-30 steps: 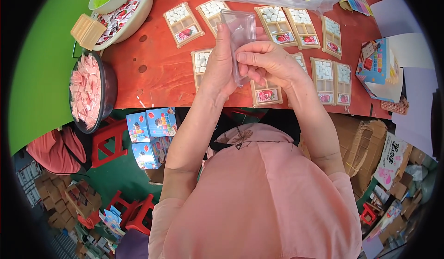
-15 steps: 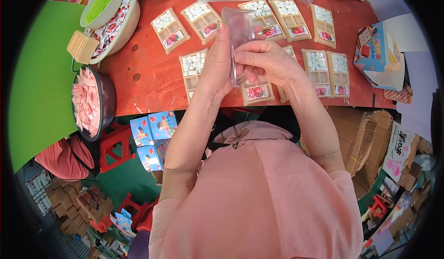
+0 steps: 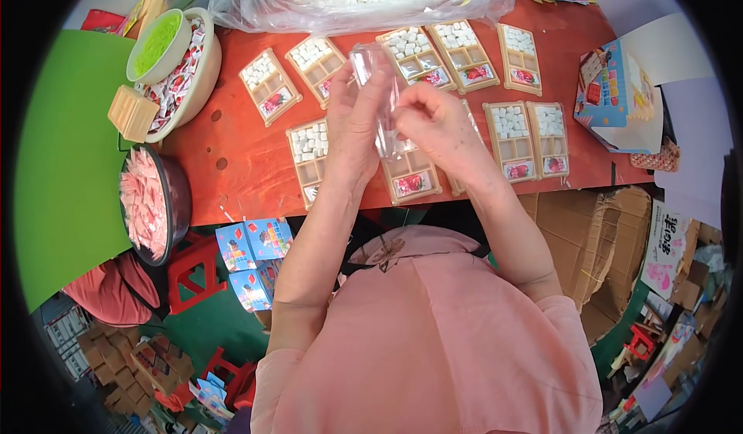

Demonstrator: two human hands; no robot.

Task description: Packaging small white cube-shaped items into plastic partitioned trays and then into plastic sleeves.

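Observation:
My left hand (image 3: 357, 116) is closed around a thin stack of clear plastic covers (image 3: 388, 146), held upright above the table. My right hand (image 3: 439, 128) has its fingers curled against the stack's right edge in a pinch; its fingertips are partly hidden. Beneath both hands lies a beige compartment tray (image 3: 412, 184) with a strawberry-printed packet in its near end. Another tray (image 3: 307, 141) with small white cubes is beside my left wrist. My right forearm partly covers one more tray. Two filled trays (image 3: 511, 128) (image 3: 550, 124) lie right of my right hand.
Several similar trays (image 3: 269, 89) form a far row on the red table (image 3: 232, 167). Behind them is a clear bag (image 3: 263, 4) of white cubes. At left stand a cream basin (image 3: 209, 70) of packets, a green-filled bowl (image 3: 159, 47) and a dark tub (image 3: 176, 202). A blue box (image 3: 607, 109) stands right.
The table has shifted lower in view, showing more of the bag. My hands have moved slightly left relative to the picture; my right fingers are curled tighter, and the plastic stack has turned more edge-on.

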